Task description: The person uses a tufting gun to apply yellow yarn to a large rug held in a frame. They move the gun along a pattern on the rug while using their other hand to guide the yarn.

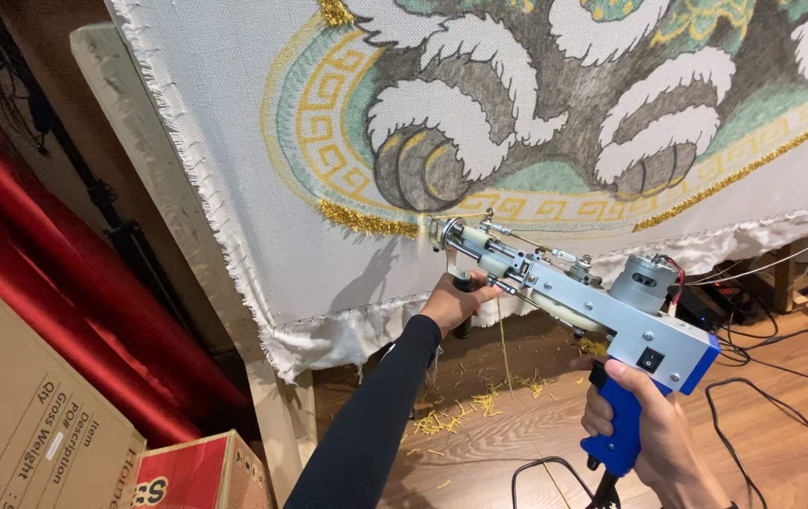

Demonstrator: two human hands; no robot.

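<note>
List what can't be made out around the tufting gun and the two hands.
Head view only:
- Needle tip of the tufting gun: pressed at the cloth, too small.
- Front handle: wrapped by the left hand.
- Trigger: covered by the right hand.
- Design's upper part: cut off by the top edge.

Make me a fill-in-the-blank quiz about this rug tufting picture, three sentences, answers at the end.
1. The right hand grips the tufting gun's ______ handle.
2. The left hand holds the gun's front grip, near the ______ thread border on the cloth.
3. Yellow scraps lie on the ______ floor.

Missing words: blue; gold; wooden
</note>
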